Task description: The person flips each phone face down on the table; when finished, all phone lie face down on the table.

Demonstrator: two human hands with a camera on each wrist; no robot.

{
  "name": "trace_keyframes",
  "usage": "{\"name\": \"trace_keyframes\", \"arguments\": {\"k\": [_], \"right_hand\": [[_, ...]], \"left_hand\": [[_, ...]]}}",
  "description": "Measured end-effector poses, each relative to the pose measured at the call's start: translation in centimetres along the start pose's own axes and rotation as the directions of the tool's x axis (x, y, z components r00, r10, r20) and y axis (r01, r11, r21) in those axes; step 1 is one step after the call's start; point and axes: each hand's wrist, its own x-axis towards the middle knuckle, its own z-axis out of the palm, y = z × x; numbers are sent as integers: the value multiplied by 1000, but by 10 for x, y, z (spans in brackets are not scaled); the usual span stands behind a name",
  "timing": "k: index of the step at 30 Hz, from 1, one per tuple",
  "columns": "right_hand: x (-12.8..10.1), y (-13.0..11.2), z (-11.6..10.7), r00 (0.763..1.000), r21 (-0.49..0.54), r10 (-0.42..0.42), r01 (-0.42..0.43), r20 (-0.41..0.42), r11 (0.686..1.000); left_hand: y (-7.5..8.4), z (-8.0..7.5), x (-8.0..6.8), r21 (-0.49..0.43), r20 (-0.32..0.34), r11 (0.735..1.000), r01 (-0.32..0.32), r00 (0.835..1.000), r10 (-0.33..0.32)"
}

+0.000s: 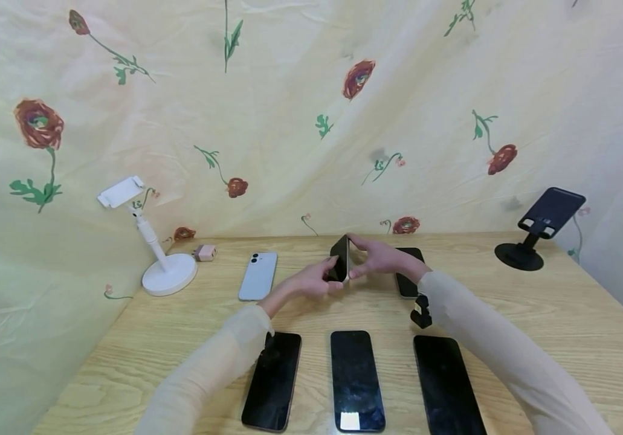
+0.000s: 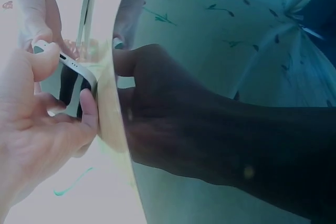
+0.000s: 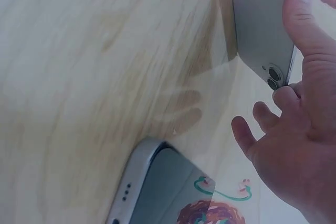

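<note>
Both my left hand [image 1: 311,281] and right hand [image 1: 379,258] pinch one phone [image 1: 339,258] upright, not yet set on a stand [image 1: 529,232].

The head camera is looking forward and down from above the wooden table [image 1: 512,302], taking in both sleeves, six phones and the flowered cloth behind. The left wrist camera is sitting very close beside the left hand [image 2: 37,129], facing along a dark reflective phone screen [image 2: 220,129]. The right wrist camera is peering down past the right hand [image 3: 299,145] at the tabletop from close range. All three views are sharing the raised phone [image 1: 340,258] held on edge between the two hands.
</note>
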Motion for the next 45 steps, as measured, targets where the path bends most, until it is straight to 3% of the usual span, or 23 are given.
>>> {"name": "trace_keyframes", "arguments": {"k": [13,20,35,42,45], "right_hand": [[7,-7,3,1000,-2,-8,8,-29,1000],[11,-10,6,999,2,-16,17,-34,1000],[19,-16,12,1000,2,-10,10,-27,1000],[24,-20,18,1000,-26,-23,22,-18,999],[25,-22,20,999,-25,-34,33,-26,999]], "left_hand": [[-4,-5,-2,-118,7,992,-34,999,35],[-4,-5,-4,-257,17,966,5,1000,0],[-6,-2,0,-400,-50,916,13,998,-36],[-14,-5,-2,-548,-8,837,-4,1000,-1],[-15,-7,-5,-578,2,816,-7,1000,10]]}}
